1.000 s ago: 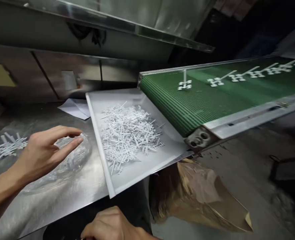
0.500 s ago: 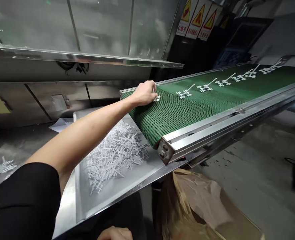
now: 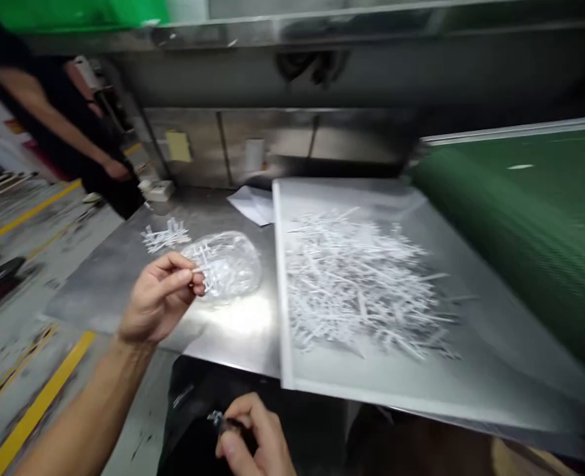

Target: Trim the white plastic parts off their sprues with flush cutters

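My left hand [image 3: 160,299] pinches a small white plastic sprue piece [image 3: 203,260] by its stem, over the steel table [image 3: 114,277] and right beside a clear plastic bag [image 3: 230,268] that holds more white pieces. My right hand [image 3: 252,436] is low at the frame's bottom, fingers closed on a small dark metal tool [image 3: 217,418]; what kind of tool is unclear. A large heap of white plastic pieces [image 3: 361,284] lies on the grey tray [image 3: 381,390] to the right.
The green conveyor belt [image 3: 520,218] ends at the tray's right side, with one white piece [image 3: 520,166] on it. A small pile of white pieces [image 3: 166,236] and a white paper [image 3: 252,201] lie on the table. Another person's arm [image 3: 59,125] is at far left.
My left hand has come back from the conveyor belt with a white piece and now holds it beside the clear bag. The view has swung left and down.
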Available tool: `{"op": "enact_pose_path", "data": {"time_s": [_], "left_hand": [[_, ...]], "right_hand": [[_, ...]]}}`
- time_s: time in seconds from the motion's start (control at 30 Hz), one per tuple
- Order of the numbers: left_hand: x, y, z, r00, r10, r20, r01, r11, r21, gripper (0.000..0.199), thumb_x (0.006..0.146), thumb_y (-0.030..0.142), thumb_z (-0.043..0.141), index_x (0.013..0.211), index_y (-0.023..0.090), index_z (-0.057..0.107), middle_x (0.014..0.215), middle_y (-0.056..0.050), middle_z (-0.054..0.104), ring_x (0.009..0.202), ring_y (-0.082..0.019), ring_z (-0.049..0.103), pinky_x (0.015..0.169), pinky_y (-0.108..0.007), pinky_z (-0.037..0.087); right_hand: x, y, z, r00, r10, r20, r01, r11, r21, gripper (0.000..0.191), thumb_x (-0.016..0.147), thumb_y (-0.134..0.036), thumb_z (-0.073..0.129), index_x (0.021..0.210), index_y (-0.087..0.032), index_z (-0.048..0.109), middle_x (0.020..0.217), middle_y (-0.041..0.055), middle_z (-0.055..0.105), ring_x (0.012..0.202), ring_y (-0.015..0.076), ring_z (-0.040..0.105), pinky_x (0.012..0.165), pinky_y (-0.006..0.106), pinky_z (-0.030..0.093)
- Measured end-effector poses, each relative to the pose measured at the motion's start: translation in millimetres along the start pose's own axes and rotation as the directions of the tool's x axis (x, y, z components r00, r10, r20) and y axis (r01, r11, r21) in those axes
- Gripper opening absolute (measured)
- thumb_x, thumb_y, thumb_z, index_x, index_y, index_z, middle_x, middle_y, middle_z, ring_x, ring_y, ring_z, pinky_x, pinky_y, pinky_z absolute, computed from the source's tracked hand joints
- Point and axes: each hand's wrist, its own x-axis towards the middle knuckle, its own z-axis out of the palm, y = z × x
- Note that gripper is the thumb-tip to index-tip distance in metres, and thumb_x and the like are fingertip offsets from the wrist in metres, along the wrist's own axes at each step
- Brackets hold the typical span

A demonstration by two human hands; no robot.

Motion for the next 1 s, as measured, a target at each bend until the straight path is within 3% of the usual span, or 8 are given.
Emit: {"op": "enact_pose_path", "data": {"time_s": [0.07,0.13,0.2,0.3,0.43,0.6,0.83,1.0], "left_hand": [[-27.8,-17.0,-36.9,0.995,-0.039,-0.094,0.034,0.998,-0.053,0.026,0.08,0.024,0.1,0.084,0.015,0.076,0.068,-0.001,0.073,0.06,-0.011,0.07,0.062,-0.019,0.061],[-38.6,-32.1,-58.0,0.986,-0.062,-0.155,0.046,0.993,-0.107,0.03,0.078,0.026,0.101,0.086,0.015,0.074,0.071,0.0,0.073,0.063,-0.011,0.071,0.064,-0.021,0.063],[-37.9,-42.9,-70.6,0.98,-0.081,-0.18,0.053,0.986,-0.156,0.033,0.076,0.025,0.103,0.093,0.018,0.076,0.077,0.001,0.075,0.068,-0.012,0.073,0.068,-0.022,0.064],[-29.6,-52.2,-82.2,0.986,-0.099,-0.135,0.072,0.979,-0.192,0.04,0.076,0.03,0.104,0.106,0.019,0.079,0.075,0.0,0.076,0.068,-0.014,0.075,0.069,-0.024,0.065],[-19.4,-58.9,-88.9,0.995,-0.091,-0.028,0.085,0.981,-0.174,0.034,0.081,0.029,0.102,0.107,0.017,0.084,0.078,-0.006,0.082,0.071,-0.018,0.08,0.071,-0.026,0.066],[-10.8,-61.1,-88.3,0.994,-0.089,0.068,0.096,0.988,-0.12,0.019,0.09,0.021,0.094,0.108,0.022,0.086,0.089,-0.005,0.086,0.078,-0.019,0.084,0.073,-0.026,0.069],[-5.7,-63.2,-83.7,0.995,-0.094,0.035,0.093,0.995,0.02,0.008,0.093,0.017,0.09,0.101,0.02,0.088,0.1,-0.008,0.087,0.089,-0.017,0.085,0.085,-0.022,0.069],[-6.7,-65.4,-78.8,0.999,-0.049,-0.008,0.05,0.994,0.102,0.012,0.086,0.017,0.095,0.096,0.019,0.089,0.097,-0.008,0.085,0.089,-0.016,0.082,0.082,-0.018,0.066]], "right_hand": [[19.1,-5.0,7.7,0.984,-0.13,0.125,0.12,0.989,0.089,0.024,0.108,-0.05,0.063,0.114,-0.027,0.069,0.079,0.0022,0.077,0.068,0.0196,0.072,0.069,0.029,0.059],[40.5,-15.1,16.9,0.97,-0.198,0.144,0.172,0.969,0.176,0.022,0.113,-0.047,0.057,0.116,-0.027,0.065,0.077,0.0012,0.075,0.065,0.0173,0.067,0.064,0.028,0.055],[61.8,-27.9,25.5,0.971,-0.221,0.089,0.196,0.955,0.224,0.016,0.114,-0.042,0.059,0.117,-0.027,0.064,0.079,0.0002,0.075,0.066,0.0155,0.067,0.062,0.025,0.054],[94.8,-46.9,33.1,0.968,-0.24,-0.071,0.251,0.933,0.257,0.012,0.114,-0.037,0.064,0.12,-0.028,0.067,0.083,-0.0004,0.078,0.07,0.0134,0.073,0.066,0.022,0.058],[141.3,-65.0,33.7,0.95,-0.233,-0.206,0.282,0.925,0.254,0.008,0.109,-0.033,0.073,0.113,-0.026,0.072,0.083,-0.0014,0.08,0.067,0.0101,0.071,0.067,0.02,0.059],[176.9,-70.8,26.3,0.946,-0.194,-0.259,0.266,0.921,0.285,0.012,0.107,-0.035,0.076,0.106,-0.024,0.07,0.079,-0.0022,0.08,0.061,0.01,0.067,0.06,0.021,0.056],[172.4,-61.4,19.2,0.953,-0.207,-0.223,0.233,0.968,0.097,0.009,0.104,-0.03,0.075,0.109,-0.024,0.07,0.081,-0.0019,0.074,0.064,0.012,0.066,0.062,0.025,0.054],[168.0,-56.1,20.7,0.966,-0.189,-0.177,0.197,0.98,0.029,0.01,0.105,-0.031,0.072,0.108,-0.023,0.067,0.08,-0.0014,0.072,0.065,0.0131,0.067,0.06,0.026,0.054]]}}
